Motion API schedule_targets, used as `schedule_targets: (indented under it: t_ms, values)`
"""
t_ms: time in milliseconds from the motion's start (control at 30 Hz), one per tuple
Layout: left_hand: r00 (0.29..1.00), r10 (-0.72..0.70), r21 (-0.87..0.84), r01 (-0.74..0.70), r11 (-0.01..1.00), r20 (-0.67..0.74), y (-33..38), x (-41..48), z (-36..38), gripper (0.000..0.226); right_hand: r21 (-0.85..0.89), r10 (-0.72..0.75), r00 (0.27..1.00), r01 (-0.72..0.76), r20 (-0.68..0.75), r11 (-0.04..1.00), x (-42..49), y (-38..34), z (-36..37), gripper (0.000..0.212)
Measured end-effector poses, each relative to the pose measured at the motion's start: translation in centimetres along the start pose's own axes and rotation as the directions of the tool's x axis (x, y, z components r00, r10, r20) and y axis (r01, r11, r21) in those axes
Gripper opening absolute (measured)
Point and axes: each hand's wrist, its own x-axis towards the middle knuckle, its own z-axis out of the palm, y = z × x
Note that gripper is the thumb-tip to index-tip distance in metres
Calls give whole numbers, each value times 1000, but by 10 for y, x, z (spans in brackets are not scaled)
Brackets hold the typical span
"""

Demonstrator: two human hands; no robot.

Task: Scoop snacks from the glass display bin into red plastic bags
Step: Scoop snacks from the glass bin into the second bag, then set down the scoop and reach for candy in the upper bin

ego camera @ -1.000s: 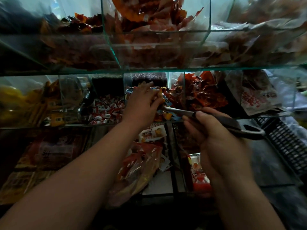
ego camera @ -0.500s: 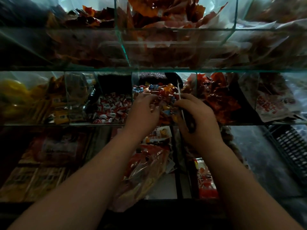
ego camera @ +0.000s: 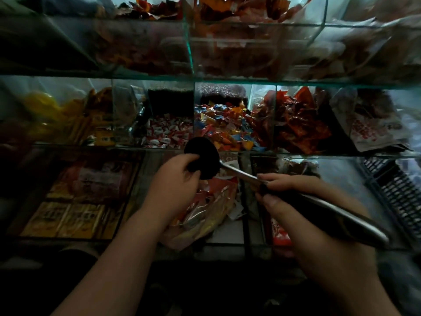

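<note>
The glass display bin (ego camera: pixel 250 96) on the middle shelf holds several mixed sweets (ego camera: pixel 225 128) in blue, orange and yellow wrappers. A long metal scoop (ego camera: pixel 239 171) hangs just in front of that bin's lower edge, with its dark round bowl (ego camera: pixel 205 156) to the left. My right hand (ego camera: pixel 287 201) grips the scoop's handle, which runs off to the lower right. My left hand (ego camera: pixel 173 183) curls its fingers round the near left side of the bowl. What lies in the bowl is too dark to see. No red plastic bag is plainly in view.
Beside the sweets are a bin of red-and-white sweets (ego camera: pixel 168 133) on the left and red packets (ego camera: pixel 300 124) on the right. A crinkled clear bag of red-orange packets (ego camera: pixel 209 208) lies below my left hand. Black crates (ego camera: pixel 401 192) stand at the right. More glass bins (ego camera: pixel 189 49) sit above.
Both hands have drawn back out of the mixed-sweet bin toward me. The scoop has swung level, its bowl now in front of the bin, and my left hand has come onto the bowl.
</note>
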Motion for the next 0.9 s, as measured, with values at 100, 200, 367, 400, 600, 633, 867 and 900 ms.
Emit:
schedule_targets:
  t_ms: [100, 200, 367, 400, 600, 633, 867, 900]
  values:
    - [995, 39, 112, -28, 993, -94, -19, -28, -13, 21, 145, -101, 994, 106, -42, 984, -16, 17, 24, 52]
    - [958, 77, 189, -25, 982, -277, -39, -52, -26, 22, 47, -114, 983, 122, -141, 991, -27, 19, 45, 41]
    - [940, -341, 158, 340, 927, -19, -59, -64, -23, 45, -239, -381, 700, 297, -604, 925, -7, 27, 99, 22]
    - [936, -352, 150, 344, 927, 32, -58, -65, -23, 41, -268, -363, 764, 255, -533, 929, 6, 23, 101, 26]
    - [941, -327, 246, 297, 922, 88, -48, -61, -14, 16, -440, -277, 867, 76, -414, 895, 86, 38, 113, 47]
    - [941, -336, 240, 319, 917, 32, -51, -60, -11, 22, -471, -286, 864, 65, -415, 880, 96, 41, 115, 47]
    - [926, -366, 133, 376, 917, -93, -58, -52, -3, 20, -443, -211, 872, -7, -442, 897, 139, 54, 103, 45]
    - [919, -381, 125, 391, 912, -102, -58, -51, -2, 20, -431, -218, 881, 18, -420, 902, 140, 56, 100, 46]
